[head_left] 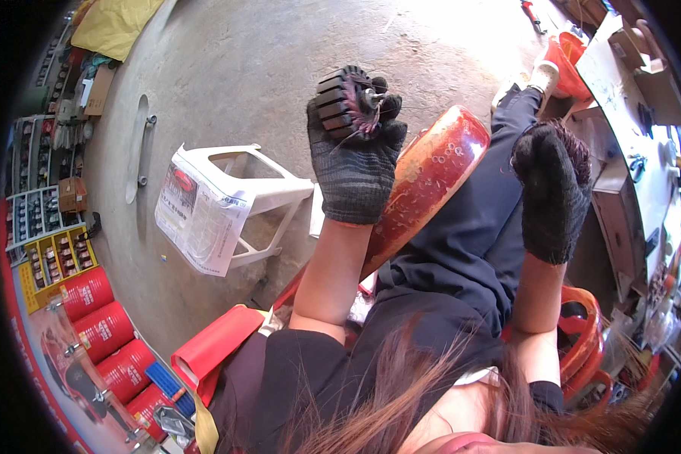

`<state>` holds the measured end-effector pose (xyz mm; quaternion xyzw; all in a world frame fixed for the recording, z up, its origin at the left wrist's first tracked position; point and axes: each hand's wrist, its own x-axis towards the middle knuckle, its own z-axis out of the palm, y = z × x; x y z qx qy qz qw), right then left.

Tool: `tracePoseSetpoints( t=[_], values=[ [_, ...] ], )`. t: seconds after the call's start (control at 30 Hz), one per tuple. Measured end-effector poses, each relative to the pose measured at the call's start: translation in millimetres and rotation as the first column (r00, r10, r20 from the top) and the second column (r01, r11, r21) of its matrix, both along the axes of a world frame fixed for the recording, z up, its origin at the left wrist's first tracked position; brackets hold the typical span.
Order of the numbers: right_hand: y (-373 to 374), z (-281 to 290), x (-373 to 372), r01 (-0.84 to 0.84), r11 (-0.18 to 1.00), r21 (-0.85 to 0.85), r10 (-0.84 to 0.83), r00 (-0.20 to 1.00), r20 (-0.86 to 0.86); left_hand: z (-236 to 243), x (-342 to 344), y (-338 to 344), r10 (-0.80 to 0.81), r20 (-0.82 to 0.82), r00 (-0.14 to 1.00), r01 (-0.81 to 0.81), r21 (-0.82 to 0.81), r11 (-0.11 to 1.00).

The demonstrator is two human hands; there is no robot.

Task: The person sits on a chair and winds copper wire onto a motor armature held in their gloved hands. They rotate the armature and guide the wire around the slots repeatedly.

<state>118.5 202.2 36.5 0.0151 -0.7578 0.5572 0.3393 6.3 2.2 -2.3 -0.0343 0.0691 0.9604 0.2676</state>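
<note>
edge-cropped hair (359, 405), left hand (358, 170) gripping ridged wheel (339, 106), right hand's (556, 193) bundle (580, 151) unclear

- Floor (227, 83): bare grey concrete, scuffed; strong light washes out its far part.
- White plastic stool (274, 191) stands left of centre, printed sheet (197, 216) draped over one side.
- Left edge: shelving with small goods; yellow rack (32, 297) of bottles; red cylinders (104, 333) in a row below.
- Right: cluttered white surface (614, 69); orange-red bucket (570, 64) beside its far end.
</note>
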Motion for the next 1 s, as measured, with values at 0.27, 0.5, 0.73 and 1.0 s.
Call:
tracePoseSetpoints(
  t=[0.27,0.5,0.73,1.0],
  values=[
    [-25.4,36.4,-13.8,0.071,0.822,-0.565,0.154,0.927,0.342,2.4,14.3,20.9,0.097,-0.448,0.889,-0.327,-0.470,0.820],
    [-38.8,32.2,-26.2,-0.088,0.864,-0.495,0.270,0.912,0.310,7.4,19.9,24.2,0.055,-0.610,0.791,-0.447,-0.513,0.733],
    [-50.5,25.5,-36.3,-0.098,0.973,0.210,0.067,0.986,0.151,4.3,24.7,26.4,-0.046,-0.678,0.734,-0.530,-0.615,0.584],
    [-42.9,8.1,-39.1,0.073,0.823,0.563,-0.078,0.997,-0.015,2.6,22.4,26.5,-0.097,-0.681,0.726,-0.563,-0.669,0.485]
  ],
)
